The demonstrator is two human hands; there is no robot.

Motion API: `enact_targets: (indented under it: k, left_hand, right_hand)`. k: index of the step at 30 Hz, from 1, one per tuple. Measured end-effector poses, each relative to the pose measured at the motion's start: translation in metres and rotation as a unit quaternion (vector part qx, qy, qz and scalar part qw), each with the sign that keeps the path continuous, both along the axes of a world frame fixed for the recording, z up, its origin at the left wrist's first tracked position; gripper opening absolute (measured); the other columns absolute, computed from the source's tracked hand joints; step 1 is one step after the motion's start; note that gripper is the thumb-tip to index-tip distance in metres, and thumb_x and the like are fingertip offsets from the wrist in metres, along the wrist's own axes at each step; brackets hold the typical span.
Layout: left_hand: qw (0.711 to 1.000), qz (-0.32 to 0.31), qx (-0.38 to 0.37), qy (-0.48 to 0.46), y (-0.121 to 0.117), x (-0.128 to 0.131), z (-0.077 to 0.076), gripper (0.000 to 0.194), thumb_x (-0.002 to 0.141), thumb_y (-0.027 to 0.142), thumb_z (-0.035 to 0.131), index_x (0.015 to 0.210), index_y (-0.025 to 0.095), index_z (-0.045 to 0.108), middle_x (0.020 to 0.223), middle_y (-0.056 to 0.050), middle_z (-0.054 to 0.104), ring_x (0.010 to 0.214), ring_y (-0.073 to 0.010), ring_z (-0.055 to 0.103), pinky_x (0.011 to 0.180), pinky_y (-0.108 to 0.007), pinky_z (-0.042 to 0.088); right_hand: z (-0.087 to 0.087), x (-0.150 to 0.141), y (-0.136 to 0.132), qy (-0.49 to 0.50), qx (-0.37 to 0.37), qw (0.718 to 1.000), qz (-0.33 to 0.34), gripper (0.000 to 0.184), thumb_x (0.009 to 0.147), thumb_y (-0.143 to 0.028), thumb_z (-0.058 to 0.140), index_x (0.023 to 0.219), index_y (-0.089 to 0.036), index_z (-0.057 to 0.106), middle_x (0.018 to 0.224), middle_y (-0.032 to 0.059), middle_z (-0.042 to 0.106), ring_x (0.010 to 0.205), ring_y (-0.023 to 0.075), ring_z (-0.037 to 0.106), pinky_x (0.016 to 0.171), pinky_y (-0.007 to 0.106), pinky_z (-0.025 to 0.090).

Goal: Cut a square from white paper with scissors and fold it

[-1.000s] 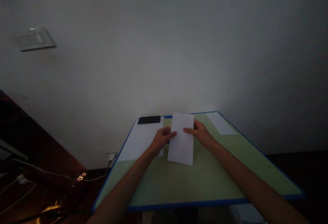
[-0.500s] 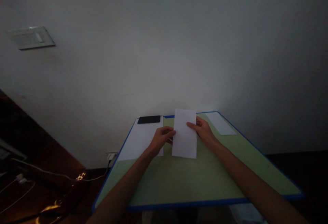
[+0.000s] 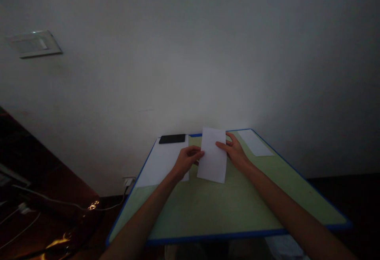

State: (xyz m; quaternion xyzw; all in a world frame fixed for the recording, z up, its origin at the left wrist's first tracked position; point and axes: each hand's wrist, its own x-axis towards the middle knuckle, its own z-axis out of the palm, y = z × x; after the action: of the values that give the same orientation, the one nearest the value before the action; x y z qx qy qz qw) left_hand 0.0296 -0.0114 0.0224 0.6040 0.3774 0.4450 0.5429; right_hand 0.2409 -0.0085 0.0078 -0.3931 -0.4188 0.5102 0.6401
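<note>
Lower end of the white paper point(image 3: 211, 163) has swung slightly left over the last half second. Left hand point(image 3: 187, 159) pinches its left edge, thumb on top; right hand point(image 3: 235, 152) pinches the right edge, thumb across the face. Paper held over green table point(image 3: 225, 212), between a large white sheet point(image 3: 163, 163) bearing a flat black object point(image 3: 172, 138) and, rightward, a white strip point(image 3: 255, 143).

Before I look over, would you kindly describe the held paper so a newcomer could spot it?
Find the green tabletop by the wall. Above it, the left hand and right hand hold a white sheet. Unlike the wide left paper and slim right paper lying flat, it is held.
</note>
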Motion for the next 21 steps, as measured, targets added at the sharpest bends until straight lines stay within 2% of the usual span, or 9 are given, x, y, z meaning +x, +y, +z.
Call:
enact_targets:
  k: [5, 9, 15, 21]
  left_hand:
    - [1.0, 0.015, 0.013, 0.011, 0.0006, 0.0, 0.0007, 0.033, 0.071, 0.044, 0.08, 0.083, 0.015, 0.07, 0.081, -0.006, 0.071, 0.073, -0.0172, 0.064, 0.059, -0.025, 0.049]
    - [0.999, 0.04, 0.015, 0.013, 0.0026, 0.0002, -0.0015, 0.034, 0.07, 0.045, 0.08, 0.082, 0.015, 0.07, 0.079, -0.006, 0.071, 0.071, -0.0164, 0.063, 0.057, -0.024, 0.047]
    - [0.998, 0.054, 0.001, 0.012, 0.004, -0.0001, -0.0032, 0.033, 0.068, 0.042, 0.081, 0.081, 0.015, 0.069, 0.074, -0.004, 0.069, 0.066, -0.0152, 0.062, 0.054, -0.023, 0.046]
    - [0.997, 0.074, 0.004, 0.019, 0.0033, 0.0012, -0.0016, 0.033, 0.067, 0.043, 0.082, 0.078, 0.014, 0.069, 0.069, -0.003, 0.067, 0.061, -0.0136, 0.059, 0.052, -0.023, 0.045]
  right_hand:
    - [0.0028, 0.0004, -0.0012, 0.011, -0.008, 1.0, 0.017, 0.071, 0.059, -0.03, 0.085, 0.121, -0.028, 0.051, 0.097, 0.0037, 0.075, 0.081, 0.0259, 0.072, 0.068, 0.036, 0.057]
    - [0.0048, 0.0003, -0.004, 0.011, 0.023, 0.999, 0.042, 0.068, 0.058, -0.024, 0.087, 0.117, -0.028, 0.054, 0.098, 0.0031, 0.076, 0.086, 0.026, 0.071, 0.074, 0.038, 0.057]
    - [0.0009, 0.0005, -0.0049, -0.047, 0.028, 0.996, 0.065, 0.04, 0.06, -0.028, 0.085, 0.095, -0.017, 0.069, 0.099, 0.0086, 0.076, 0.086, 0.0258, 0.07, 0.08, 0.04, 0.055]
    - [0.0043, 0.0012, -0.0048, -0.035, 0.013, 0.998, 0.057, 0.038, 0.056, -0.027, 0.087, 0.09, -0.017, 0.072, 0.095, 0.0081, 0.077, 0.082, 0.0247, 0.071, 0.079, 0.039, 0.055]
